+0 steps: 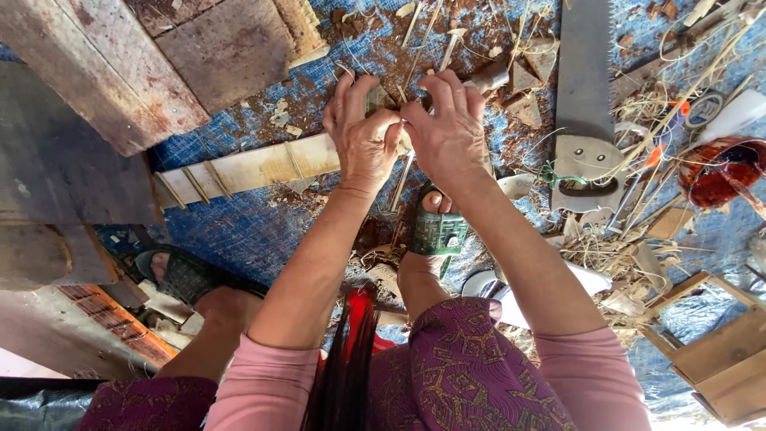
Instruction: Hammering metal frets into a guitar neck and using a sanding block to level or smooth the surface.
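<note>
Both forearms reach up from the pink sleeves at six o'clock toward twelve o'clock, converging so the two hands meet knuckle to knuckle. The left hand (363,136) has its fingers curled in, pinching, index finger raised. The right hand (448,132) is likewise curled, fingers bent over its thumb.

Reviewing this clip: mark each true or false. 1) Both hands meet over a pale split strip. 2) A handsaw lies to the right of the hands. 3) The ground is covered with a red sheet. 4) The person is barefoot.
1) True: the left hand and right hand are pressed together on the pale strip.
2) True: the handsaw lies there, blade pointing away.
3) False: the sheet is blue.
4) False: a green sandal and a dark sandal are worn.
</note>
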